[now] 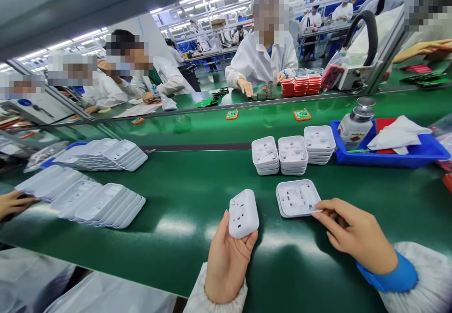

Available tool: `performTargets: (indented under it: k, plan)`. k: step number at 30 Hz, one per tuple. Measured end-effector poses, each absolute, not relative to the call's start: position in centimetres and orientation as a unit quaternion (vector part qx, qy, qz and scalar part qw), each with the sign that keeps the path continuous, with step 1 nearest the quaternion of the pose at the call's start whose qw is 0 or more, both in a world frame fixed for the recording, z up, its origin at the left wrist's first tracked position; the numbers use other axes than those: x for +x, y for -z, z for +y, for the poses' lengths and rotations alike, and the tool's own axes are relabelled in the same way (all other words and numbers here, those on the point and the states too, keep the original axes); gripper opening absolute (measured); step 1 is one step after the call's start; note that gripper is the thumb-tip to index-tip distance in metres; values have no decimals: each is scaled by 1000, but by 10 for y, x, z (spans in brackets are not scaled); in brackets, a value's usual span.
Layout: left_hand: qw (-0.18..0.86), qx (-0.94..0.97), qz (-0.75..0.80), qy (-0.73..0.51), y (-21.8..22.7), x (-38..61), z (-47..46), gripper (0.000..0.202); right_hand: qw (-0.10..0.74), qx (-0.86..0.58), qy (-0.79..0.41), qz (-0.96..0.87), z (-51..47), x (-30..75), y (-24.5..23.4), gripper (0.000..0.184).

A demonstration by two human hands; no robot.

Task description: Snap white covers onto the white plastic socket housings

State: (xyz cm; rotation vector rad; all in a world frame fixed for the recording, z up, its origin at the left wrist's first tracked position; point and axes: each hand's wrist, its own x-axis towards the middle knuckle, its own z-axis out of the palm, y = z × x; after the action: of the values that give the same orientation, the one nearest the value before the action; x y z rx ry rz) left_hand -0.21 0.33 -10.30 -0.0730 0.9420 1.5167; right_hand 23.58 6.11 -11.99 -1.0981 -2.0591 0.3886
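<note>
My left hand (231, 261) is closed around a white plastic housing (243, 214), held tilted above the green bench with its slotted face showing. My right hand (356, 230) pinches the near right corner of a white plastic shell (295, 199), the top one of a low stack lying on the bench. That shell's hollow inside faces up and shows small slots and ribs. Just behind it stand three stacks of similar white shells, a left stack (265, 155), a middle stack (293, 154) and a right stack (319, 144).
Fanned rows of white shells (109, 204) lie at left, where another person's hand (16, 204) touches them. A blue tray (391, 160) with a pump bottle (356, 124) and white wipes stands at right. Circuit boards (232, 114) lie on the green strip beyond; co-workers sit across.
</note>
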Motion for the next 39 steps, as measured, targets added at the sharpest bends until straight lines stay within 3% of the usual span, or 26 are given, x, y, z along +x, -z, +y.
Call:
performTargets:
  k: [6,8,12,17,21,24,29,32,35,39]
  plan:
    - [622,16,418,-662,104,0,1,31,381,-424,-154,-807,61,236,118,19]
    - [576,72,451,-678,107,-4,-1,34,393,-425,-144,-803,59,236,116,16]
    - [315,308,626,-643,120,-24,-12,31,416,-403,-136,-804,54,235,110,10]
    - [-83,596,725,-334,140,-56,-19,20,433,-345,-153,-818,43,230,102,10]
    - [-173,577,758,-250,141,-65,-16,38,428,-322,-163,-829,39,228,100,12]
    - [-149,583,737,-307,129,-53,-17,58,429,-310,-170,-831,38,228,101,12]
    - [3,738,557,-381,111,0,-19,76,417,-288,-210,-836,39,228,106,11]
    - [41,780,486,-391,107,25,-13,55,402,-279,-244,-838,40,228,109,8]
    - [154,752,501,-399,106,33,-8,29,375,-298,-302,-824,43,228,109,7]
    - [255,676,557,-410,109,27,-10,15,328,-324,-408,-788,44,224,111,17]
